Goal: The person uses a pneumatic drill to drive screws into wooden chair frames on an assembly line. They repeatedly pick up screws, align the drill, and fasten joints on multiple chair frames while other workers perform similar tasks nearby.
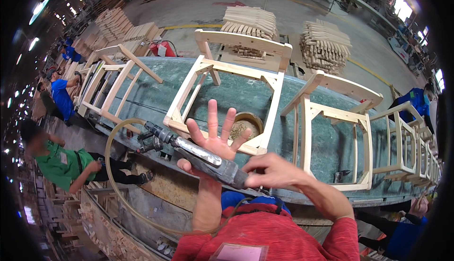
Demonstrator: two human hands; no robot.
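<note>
A dark grey and silver hand-held air tool (203, 156) lies slantwise above the near edge of the table, with a yellowish hose (109, 166) joined to its left end. My right hand (267, 170) is closed around the tool's right end, thumb and fingers pressed together. Behind the tool's body, my left hand (217, 136) is open, palm up and fingers spread wide; its palm is partly hidden by the tool. Just beyond that hand stands a pale wooden chair frame (243, 41) without a seat. Through it shows a round bowl (257, 119) holding small fasteners.
More chair frames (371, 143) (111, 84) stand along the green table (227, 98). Stacked wooden parts (326, 46) and a red fire extinguisher (162, 48) are beyond it. A person in green (66, 166) stands at left; others in blue work at both sides.
</note>
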